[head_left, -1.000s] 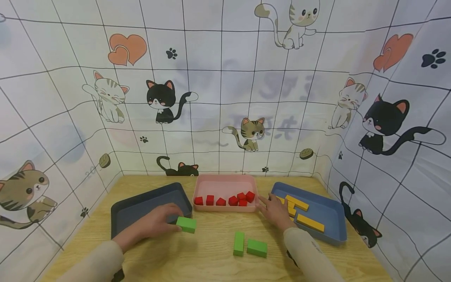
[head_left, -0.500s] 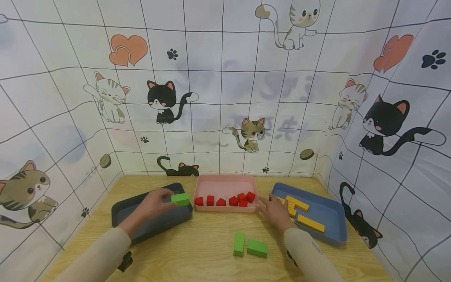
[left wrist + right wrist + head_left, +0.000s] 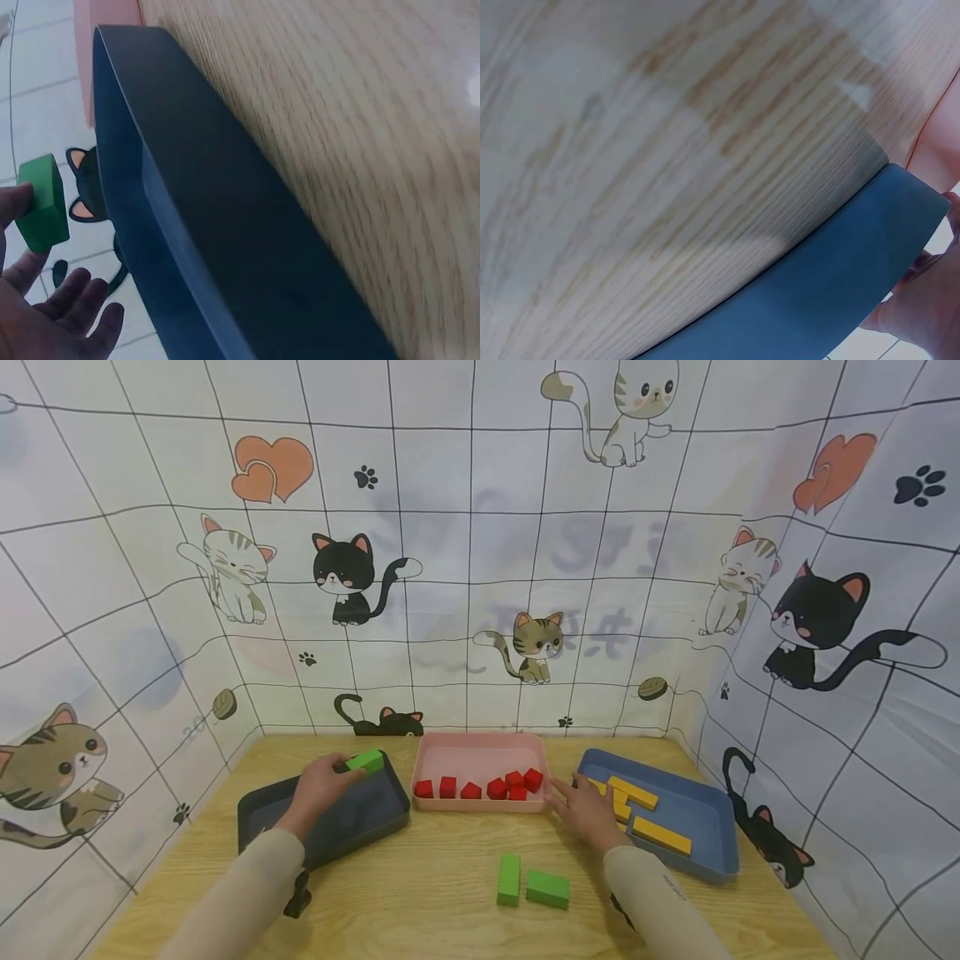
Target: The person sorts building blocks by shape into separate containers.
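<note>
My left hand pinches a green block between thumb and finger, over the far part of the dark grey tray. In the left wrist view the block shows above the tray's rim, with the other fingers spread below it. My right hand rests by the near left corner of the blue tray, its fingers loosely extended toward the pink tray. The right wrist view shows that hand partly, behind the blue tray's wall.
Several red blocks lie in the pink tray, and several yellow bars in the blue one. Two more green blocks, one upright in view and one lying crosswise, are on the wooden table. A cat-print curtain encloses the table.
My left hand has carried the green block from in front of the dark tray, up and away, to over its far part. The right hand has stayed in place.
</note>
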Available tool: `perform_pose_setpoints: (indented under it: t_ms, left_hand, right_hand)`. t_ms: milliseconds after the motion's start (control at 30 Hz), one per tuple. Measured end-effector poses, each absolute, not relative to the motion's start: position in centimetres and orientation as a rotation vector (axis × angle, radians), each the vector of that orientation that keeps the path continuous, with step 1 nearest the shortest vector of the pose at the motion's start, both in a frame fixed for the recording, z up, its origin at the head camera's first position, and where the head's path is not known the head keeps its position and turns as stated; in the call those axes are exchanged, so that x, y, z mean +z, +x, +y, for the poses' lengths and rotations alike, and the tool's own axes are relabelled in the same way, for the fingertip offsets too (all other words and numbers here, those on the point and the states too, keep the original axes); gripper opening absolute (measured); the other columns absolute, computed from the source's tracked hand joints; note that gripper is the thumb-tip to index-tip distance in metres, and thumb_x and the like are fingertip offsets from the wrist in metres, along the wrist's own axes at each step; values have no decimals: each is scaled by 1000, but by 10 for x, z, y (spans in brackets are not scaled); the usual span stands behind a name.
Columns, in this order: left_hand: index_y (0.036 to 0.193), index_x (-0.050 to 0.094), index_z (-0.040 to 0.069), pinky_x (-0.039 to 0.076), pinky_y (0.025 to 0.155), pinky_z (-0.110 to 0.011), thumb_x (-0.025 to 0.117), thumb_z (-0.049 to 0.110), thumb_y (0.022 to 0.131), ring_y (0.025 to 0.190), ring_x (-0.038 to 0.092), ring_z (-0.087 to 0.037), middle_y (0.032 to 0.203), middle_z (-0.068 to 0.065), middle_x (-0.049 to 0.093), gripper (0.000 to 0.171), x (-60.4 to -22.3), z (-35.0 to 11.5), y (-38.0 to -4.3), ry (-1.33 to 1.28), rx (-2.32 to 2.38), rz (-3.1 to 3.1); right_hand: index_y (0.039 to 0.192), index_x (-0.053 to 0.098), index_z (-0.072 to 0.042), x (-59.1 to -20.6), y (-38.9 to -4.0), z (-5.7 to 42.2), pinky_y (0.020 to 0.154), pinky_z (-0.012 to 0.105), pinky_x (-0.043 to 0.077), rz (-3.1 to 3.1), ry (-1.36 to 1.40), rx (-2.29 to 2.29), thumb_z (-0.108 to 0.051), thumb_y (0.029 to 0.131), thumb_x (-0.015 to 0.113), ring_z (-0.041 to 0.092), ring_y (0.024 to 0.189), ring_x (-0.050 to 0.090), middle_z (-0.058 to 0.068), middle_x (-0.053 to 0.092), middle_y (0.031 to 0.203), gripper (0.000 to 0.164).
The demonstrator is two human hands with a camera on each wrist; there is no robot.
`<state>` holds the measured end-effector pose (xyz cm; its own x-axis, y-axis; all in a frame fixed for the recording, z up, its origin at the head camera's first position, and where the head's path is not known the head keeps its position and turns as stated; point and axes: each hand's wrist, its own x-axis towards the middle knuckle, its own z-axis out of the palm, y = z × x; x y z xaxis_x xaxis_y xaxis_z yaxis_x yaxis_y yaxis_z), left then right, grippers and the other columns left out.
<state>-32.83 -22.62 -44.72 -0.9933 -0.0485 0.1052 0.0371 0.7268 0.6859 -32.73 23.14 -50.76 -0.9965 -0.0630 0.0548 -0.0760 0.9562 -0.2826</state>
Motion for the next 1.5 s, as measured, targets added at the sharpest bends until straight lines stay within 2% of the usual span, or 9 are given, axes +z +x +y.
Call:
perform_pose_setpoints:
  t_ms: [200, 433, 700, 933, 1500]
  left_hand:
    - [127, 58, -8, 49, 80, -51, 67, 33, 94, 97, 61, -37, 121, -28, 61, 54, -457, -228, -335, 142, -1062, -2778]
    - [122, 60, -7, 50, 78, -52, 67, 34, 94, 96, 61, -38, 118, -27, 62, 50, -470, -232, -338, 221, -994, -2815]
    - [128, 56, -9, 49, 82, -56, 67, 32, 94, 104, 59, -44, 125, -30, 58, 54, -473, -233, -333, 285, -949, -2875]
    - [135, 49, -10, 43, 89, -63, 65, 33, 94, 113, 54, -51, 133, -33, 52, 61, -468, -231, -330, 289, -958, -2880]
    - [138, 49, -8, 43, 94, -62, 63, 35, 96, 123, 48, -49, 138, -32, 48, 62, -463, -217, -337, 241, -961, -2878]
  right_hand:
    - [147, 52, -21, -508, -328, 232, 109, 74, 5, -3057, 111, 432, -51, 100, 51, 49, 138, 32, 28, 34, 152, 55]
    - [147, 51, -22, -507, -327, 232, 109, 74, 4, -3053, 108, 452, -51, 101, 50, 48, 139, 32, 27, 33, 153, 55]
    - [147, 52, -22, -509, -326, 230, 109, 74, 3, -3056, 106, 477, -51, 101, 50, 49, 140, 30, 28, 32, 154, 55]
    - [146, 52, -21, -509, -326, 230, 109, 74, 3, -3060, 110, 458, -51, 101, 50, 48, 140, 30, 28, 32, 153, 55]
    - [146, 53, -23, -511, -326, 232, 109, 74, 6, -3031, 124, 423, -50, 100, 51, 48, 137, 35, 28, 36, 151, 53]
